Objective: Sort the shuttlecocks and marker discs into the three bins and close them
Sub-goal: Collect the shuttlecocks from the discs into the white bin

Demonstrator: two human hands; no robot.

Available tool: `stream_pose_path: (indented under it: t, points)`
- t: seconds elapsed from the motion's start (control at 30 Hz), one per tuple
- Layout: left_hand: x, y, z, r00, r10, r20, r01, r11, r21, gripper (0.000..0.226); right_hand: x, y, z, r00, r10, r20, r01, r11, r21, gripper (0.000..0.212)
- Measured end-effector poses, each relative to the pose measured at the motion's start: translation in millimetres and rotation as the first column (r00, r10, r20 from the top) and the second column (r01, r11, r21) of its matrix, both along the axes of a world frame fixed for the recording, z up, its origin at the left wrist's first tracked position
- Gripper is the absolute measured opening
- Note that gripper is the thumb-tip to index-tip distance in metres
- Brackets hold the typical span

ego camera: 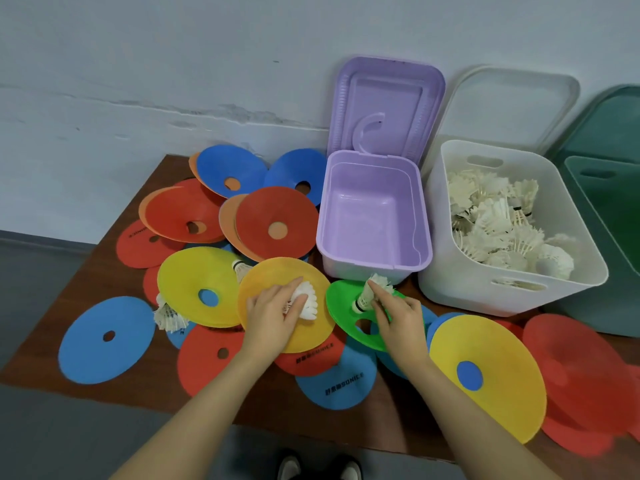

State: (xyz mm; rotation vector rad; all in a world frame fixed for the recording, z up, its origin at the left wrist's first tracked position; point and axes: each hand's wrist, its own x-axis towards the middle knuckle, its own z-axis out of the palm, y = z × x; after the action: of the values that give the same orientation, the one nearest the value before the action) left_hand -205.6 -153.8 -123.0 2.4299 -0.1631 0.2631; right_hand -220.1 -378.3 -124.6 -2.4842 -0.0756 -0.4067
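From the head camera, the left hand (273, 315) grips a shuttlecock (306, 301) on a yellow disc (284, 271) just in front of the open purple bin (372, 216); the right hand (398, 315) pinches another shuttlecock (369, 292) upright over a green disc (341, 306), probably to lift both together. The white bin (460, 282) right of the purple one already holds shuttlecocks, likely their destination; discs lie scattered.

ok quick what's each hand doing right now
Left hand: grips a white feather shuttlecock.
Right hand: pinches another white feather shuttlecock.
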Motion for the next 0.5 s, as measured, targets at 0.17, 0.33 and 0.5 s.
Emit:
stream_pose_path:
  t: [0.17,0.33,0.5]
  points:
    - [14,-12,40,0.985,-0.01,0.173,0.016,0.999,-0.034,0.046,3,0,38,0.997,0.024,0.07,-0.034,0.989,0.144,0.036]
    - [44,-48,85,0.952,-0.069,0.299,0.08,0.997,-0.025,0.046,18,-15,91,0.972,0.069,0.226,-0.125,0.961,0.245,0.033]
    - [78,-105,122,0.895,-0.113,0.432,0.09,0.993,0.074,0.041,44,-64,120,0.959,0.034,0.28,-0.113,0.956,0.269,0.031]
